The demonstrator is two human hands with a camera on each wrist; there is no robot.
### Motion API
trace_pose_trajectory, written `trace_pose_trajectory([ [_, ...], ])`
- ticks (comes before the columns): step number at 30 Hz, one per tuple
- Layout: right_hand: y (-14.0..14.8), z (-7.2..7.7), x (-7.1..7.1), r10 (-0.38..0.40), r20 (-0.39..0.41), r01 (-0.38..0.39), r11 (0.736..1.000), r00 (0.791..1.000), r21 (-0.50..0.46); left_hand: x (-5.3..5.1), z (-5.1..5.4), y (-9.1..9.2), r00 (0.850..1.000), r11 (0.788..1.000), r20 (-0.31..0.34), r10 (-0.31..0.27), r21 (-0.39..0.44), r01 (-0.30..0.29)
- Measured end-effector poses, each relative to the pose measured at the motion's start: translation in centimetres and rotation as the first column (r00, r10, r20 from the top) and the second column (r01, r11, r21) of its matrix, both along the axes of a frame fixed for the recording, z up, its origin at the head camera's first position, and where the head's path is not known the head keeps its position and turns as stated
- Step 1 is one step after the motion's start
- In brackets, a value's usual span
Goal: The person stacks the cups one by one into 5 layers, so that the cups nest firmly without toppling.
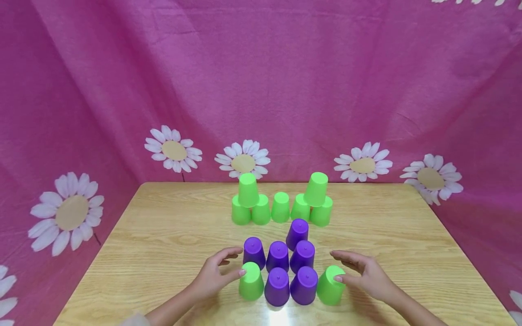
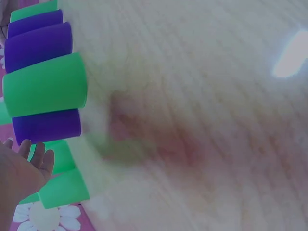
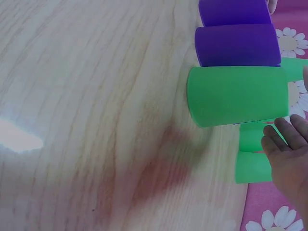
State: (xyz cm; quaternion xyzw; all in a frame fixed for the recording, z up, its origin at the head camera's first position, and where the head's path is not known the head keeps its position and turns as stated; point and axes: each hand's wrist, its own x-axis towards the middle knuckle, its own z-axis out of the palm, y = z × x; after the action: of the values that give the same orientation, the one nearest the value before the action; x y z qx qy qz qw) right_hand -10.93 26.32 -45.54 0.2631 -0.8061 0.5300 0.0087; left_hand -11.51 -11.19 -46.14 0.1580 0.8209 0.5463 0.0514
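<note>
In the head view, upside-down cups stand on the table. The front row holds a green cup (image 1: 251, 283) at its left end, two purple cups (image 1: 277, 287) in the middle and another green cup (image 1: 330, 286) at its right end. Behind that row are three purple cups (image 1: 277, 257), with one more purple cup (image 1: 297, 234) further back. My left hand (image 1: 216, 273) is beside the left green cup, fingers extended, thumb tip overlapping its top edge. At the right green cup, my right hand (image 1: 364, 275) looks much the same. Whether either thumb touches is unclear.
Towards the back edge of the wooden table (image 1: 171, 235) stands a row of several green cups (image 1: 280, 207). Two raised green cups (image 1: 248, 190) sit on pairs at its ends. A pink cloth (image 1: 261, 90) with daisies hangs behind and along the sides.
</note>
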Motion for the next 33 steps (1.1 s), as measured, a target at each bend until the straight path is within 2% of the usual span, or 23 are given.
trace_pose_trajectory([
  [4, 0.4, -0.6, 0.3, 0.05, 0.033, -0.051, 0.999, 0.998, 0.009, 0.4, -0.4, 0.2, 0.999, 1.0, 0.034, 0.009, 0.014, -0.009],
  [8, 0.5, -1.1, 0.6, 0.088, 0.048, -0.088, 0.996, 0.995, -0.001, 0.6, -0.8, 0.3, 0.999, 1.0, 0.034, 0.01, 0.016, -0.011],
  [12, 0.4, -1.5, 0.9, 0.084, 0.042, -0.084, 0.996, 0.996, -0.002, 0.8, -1.0, 0.4, 0.998, 0.999, 0.05, 0.022, 0.027, -0.024],
  [20, 0.5, -2.3, 1.0, 0.067, 0.037, -0.067, 0.998, 0.997, 0.002, 1.3, -1.5, 0.8, 0.998, 0.998, 0.057, 0.011, 0.058, -0.014],
  [23, 0.6, -2.5, 1.1, 0.08, 0.023, -0.08, 0.997, 0.997, -0.007, 1.4, -1.9, 0.9, 0.999, 0.999, 0.038, 0.007, 0.05, -0.009],
  [28, 0.7, -2.8, 1.2, 0.071, 0.044, -0.07, 0.997, 0.997, -0.015, 1.4, -2.6, 1.1, 1.0, 1.0, -0.014, -0.006, 0.027, 0.006],
  [33, 0.7, -3.1, 1.3, 0.079, 0.052, -0.076, 0.996, 0.996, -0.054, 1.4, -3.0, 1.2, 1.0, 0.999, -0.019, -0.012, 0.031, 0.013],
])
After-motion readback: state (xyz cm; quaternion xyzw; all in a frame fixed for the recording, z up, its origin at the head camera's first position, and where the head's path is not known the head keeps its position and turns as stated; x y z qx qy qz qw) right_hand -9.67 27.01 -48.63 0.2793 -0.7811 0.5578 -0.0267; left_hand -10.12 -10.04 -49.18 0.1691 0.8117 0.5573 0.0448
